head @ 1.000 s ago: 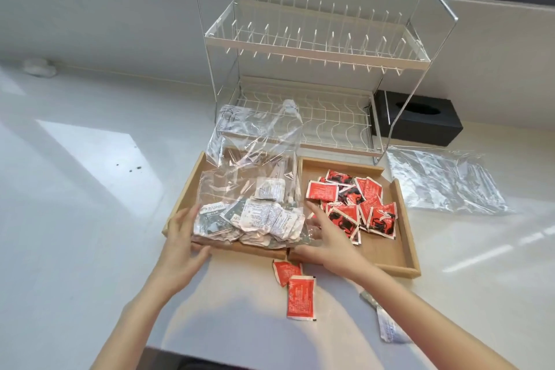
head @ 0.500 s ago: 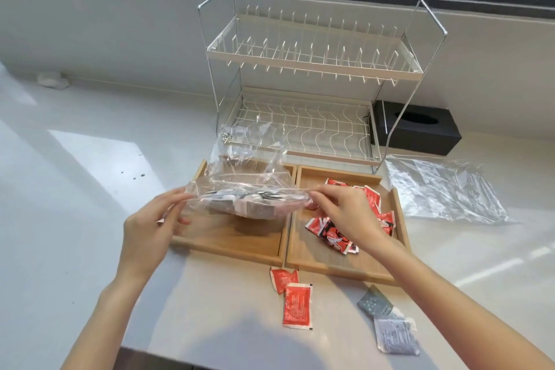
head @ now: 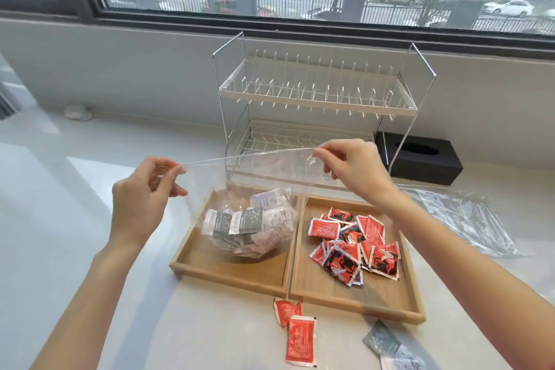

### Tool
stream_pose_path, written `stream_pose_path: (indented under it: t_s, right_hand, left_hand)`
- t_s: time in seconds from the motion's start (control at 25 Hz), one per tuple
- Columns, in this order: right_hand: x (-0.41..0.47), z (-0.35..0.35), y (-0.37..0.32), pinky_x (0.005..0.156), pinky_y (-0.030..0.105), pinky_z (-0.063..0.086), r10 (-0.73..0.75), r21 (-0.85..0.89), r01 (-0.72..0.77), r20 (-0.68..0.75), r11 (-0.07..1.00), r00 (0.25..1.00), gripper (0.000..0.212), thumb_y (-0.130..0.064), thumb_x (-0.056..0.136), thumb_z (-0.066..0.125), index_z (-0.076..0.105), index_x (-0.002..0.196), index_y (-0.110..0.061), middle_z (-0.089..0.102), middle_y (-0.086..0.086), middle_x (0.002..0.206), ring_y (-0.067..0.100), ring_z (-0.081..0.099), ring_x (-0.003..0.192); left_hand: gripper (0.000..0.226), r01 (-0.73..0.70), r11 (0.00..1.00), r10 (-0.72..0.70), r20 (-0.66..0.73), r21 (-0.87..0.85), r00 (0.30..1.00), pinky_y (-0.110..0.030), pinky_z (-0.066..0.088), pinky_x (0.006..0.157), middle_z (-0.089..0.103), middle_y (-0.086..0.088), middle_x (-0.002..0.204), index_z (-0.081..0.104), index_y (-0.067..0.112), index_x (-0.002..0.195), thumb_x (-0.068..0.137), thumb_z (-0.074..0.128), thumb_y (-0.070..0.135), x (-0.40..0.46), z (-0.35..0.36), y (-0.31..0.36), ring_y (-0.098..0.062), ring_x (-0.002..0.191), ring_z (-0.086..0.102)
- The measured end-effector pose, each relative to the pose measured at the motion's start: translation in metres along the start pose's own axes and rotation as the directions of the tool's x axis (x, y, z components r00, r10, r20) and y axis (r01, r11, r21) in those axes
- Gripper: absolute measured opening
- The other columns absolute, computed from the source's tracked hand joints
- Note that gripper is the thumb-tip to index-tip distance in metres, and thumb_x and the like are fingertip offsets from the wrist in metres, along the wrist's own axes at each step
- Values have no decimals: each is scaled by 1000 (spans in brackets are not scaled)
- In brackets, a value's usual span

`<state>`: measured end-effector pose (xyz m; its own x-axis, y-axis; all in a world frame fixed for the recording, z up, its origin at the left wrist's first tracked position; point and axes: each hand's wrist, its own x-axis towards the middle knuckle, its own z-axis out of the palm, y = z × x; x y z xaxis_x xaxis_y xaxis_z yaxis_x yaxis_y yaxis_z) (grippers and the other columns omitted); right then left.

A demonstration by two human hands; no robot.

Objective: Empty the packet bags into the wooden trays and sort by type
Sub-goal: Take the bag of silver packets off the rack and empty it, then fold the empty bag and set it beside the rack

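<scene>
We find the left hand and right hand each pinching an upper corner of a clear bag, which hangs over the left wooden tray holding grey and white packets. Red packets fill the right tray. Print on the packets is unreadable.

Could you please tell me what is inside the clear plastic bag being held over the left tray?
The clear bag holds grey packets and white packets, bunched at its bottom. Those lower in the heap are covered, so their number cannot be told.
</scene>
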<state>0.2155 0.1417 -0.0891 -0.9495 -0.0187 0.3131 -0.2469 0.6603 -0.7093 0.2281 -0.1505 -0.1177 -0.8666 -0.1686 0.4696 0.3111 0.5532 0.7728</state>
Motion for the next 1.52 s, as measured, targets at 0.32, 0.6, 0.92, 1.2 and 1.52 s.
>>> stream_pose_path:
  t_s: [0.32, 0.6, 0.92, 1.2, 1.52]
  right_hand:
    - [43, -37, -36, 55, 6, 46, -151, -29, 149, -114, 988, 982, 20, -25, 87, 57, 71, 88, -11, 59, -9, 57, -6, 53, 46]
    - [56, -69, -54, 53, 8, 47, -218, -45, 214, -198, 976, 956, 19, -25, 87, 57, 71, 92, -13, 61, -6, 58, -3, 54, 44]
    - [48, -107, -56, 46, 18, 53, -135, 167, 182, -261, 969, 956, 12, -22, 87, 58, 68, 88, -14, 68, 3, 60, 11, 66, 47]
    - [-13, -113, -2, 64, 11, 54, -201, 69, 214, -164, 974, 966, 19, -24, 76, 63, 68, 92, -15, 70, -14, 68, 3, 69, 65]
    - [-103, -34, 113, 68, 19, 54, 197, -84, -192, 51, 978, 979, 14, -18, 75, 70, 74, 87, -14, 74, 1, 73, 3, 67, 70]
  left_hand:
    - [20, -175, 984, 172, -99, -25, 980, 0, 41, 56, 60, 42, 66, 50, 36, 71, 87, 55, 24, 49, -17, 46, 16, 55, 60]
    - [13, -295, 952, 282, -149, -76, 948, -6, 47, 59, 63, 39, 70, 53, 38, 74, 86, 55, 33, 71, -21, 70, 10, 59, 64]
    - [8, -431, 883, 411, -137, -188, 901, -12, 53, 69, 64, 38, 73, 59, 44, 81, 83, 59, 36, 78, -4, 92, 9, 72, 66]
    - [28, -609, 792, 609, 126, -43, 783, 0, 40, 85, 54, 46, 100, 66, 11, 102, 85, 56, 31, 38, 18, 57, 26, 96, 50]
    - [48, -518, 851, 388, 560, 88, 732, -17, 51, 77, 73, 6, 98, 72, 19, 94, 90, 35, 50, -52, 76, -48, -6, 87, 68]
